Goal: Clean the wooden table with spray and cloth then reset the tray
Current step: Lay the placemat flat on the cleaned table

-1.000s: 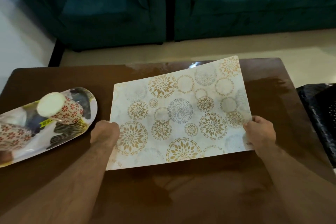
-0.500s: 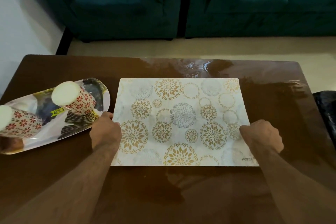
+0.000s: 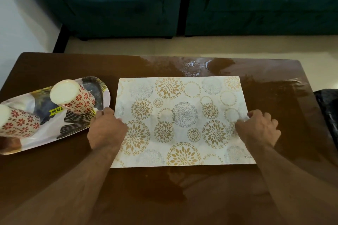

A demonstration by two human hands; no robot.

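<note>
Tray (image 3: 60, 133) at the left of the wooden desk (image 3: 274, 100), oval, printed, with a yellow price sticker (image 3: 56, 110); two flower-patterned cups (image 3: 73, 97) standing on it, one at its far end, the other partly cut off at the left edge of view. Just right of the tray, nearly touching its rim, a placemat (image 3: 182, 120) with gold and grey floral circles, lying flat and about square to the desk's edges. Wet sheen on the wood beyond the mat's far edge.

Probably the reset stage: mat being laid down before the tray returns. To do it well: keep both sides pressed evenly, check the near edge runs parallel to the desk's edge, smooth outward to leave no lifted corner, then release without dragging.

Left hand (image 3: 107, 129) on the mat's left edge, fingers curled over the border, beside the tray's rim. Right hand (image 3: 259, 128) on the right edge, fingers bent and pinching the border. Both clamped on the mat, not spread.

Far side: teal sofa (image 3: 128, 5), pale floor. Dark bag-like object (image 3: 327, 111) at the right edge.
</note>
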